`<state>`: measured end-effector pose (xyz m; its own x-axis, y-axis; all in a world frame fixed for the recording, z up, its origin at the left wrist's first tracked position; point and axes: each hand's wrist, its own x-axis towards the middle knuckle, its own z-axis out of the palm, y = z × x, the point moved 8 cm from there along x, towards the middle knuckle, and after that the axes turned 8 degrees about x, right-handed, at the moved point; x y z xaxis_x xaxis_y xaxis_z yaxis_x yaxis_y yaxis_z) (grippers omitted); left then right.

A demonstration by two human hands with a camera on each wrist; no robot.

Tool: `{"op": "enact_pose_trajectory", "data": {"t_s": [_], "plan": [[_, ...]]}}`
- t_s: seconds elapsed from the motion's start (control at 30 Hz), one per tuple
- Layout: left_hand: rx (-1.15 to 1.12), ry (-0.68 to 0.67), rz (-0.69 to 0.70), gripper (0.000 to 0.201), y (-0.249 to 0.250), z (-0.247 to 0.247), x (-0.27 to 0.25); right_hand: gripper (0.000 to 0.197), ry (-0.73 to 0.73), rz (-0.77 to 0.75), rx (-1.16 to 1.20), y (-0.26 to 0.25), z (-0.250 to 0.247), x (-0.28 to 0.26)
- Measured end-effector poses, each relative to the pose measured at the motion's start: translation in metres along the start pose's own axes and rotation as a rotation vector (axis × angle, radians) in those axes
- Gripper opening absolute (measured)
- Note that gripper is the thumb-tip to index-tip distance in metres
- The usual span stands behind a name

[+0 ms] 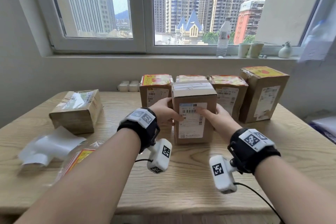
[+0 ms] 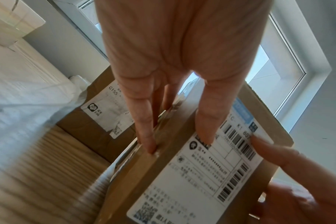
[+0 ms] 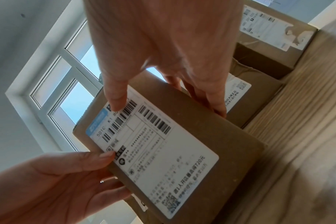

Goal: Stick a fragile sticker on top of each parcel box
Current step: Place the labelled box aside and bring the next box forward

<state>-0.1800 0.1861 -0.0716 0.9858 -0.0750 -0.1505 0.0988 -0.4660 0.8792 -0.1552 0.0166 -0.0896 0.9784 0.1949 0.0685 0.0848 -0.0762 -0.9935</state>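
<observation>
We've got both hands clamped on the upright parcel box (image 1: 194,114), left hand (image 1: 164,112) and right hand (image 1: 217,117) gripping opposite sides.

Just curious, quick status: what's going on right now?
Both hands, left and right, grip the front box. Its top has no sticker. Stickered boxes behind; nothing blocking.

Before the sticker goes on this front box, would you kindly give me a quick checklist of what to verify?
1. Front box steadied by left hand and right hand: ok.
2. Front box top free of a sticker, only tape: ok.
3. Box standing upright on the table: ok.
4. Sticker ready in a hand: not ok, both grip the box.
5. Sticker sheet within reach at left: ok.
6. Flat box at left stickered: not ok.
</observation>
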Motion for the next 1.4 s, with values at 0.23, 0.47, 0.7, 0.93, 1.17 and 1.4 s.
{"op": "enact_pose_trajectory", "data": {"t_s": [0.23,0.47,0.7,0.93,1.17,1.4], "plan": [[0.004,-0.003,-0.039,0.064,-0.006,0.005,0.007,0.054,0.006,0.011,-0.003,0.013,-0.004,0.006],[-0.008,-0.010,-0.068,0.071,-0.007,0.008,0.005,0.051,0.043,0.016,-0.003,0.014,-0.009,0.008],[-0.020,-0.010,-0.052,0.053,0.000,0.009,-0.003,0.080,0.086,-0.002,-0.049,0.002,-0.015,0.005],[-0.033,0.021,-0.037,0.049,0.007,0.003,-0.011,0.069,0.127,0.010,-0.097,-0.014,-0.018,-0.004],[-0.006,0.153,-0.042,0.070,0.009,-0.022,-0.023,0.061,0.328,-0.200,-0.195,-0.060,-0.026,-0.028],[0.088,0.332,0.011,0.028,0.006,-0.074,-0.053,0.013,0.230,-0.555,-0.469,-0.111,0.023,-0.062]]}}
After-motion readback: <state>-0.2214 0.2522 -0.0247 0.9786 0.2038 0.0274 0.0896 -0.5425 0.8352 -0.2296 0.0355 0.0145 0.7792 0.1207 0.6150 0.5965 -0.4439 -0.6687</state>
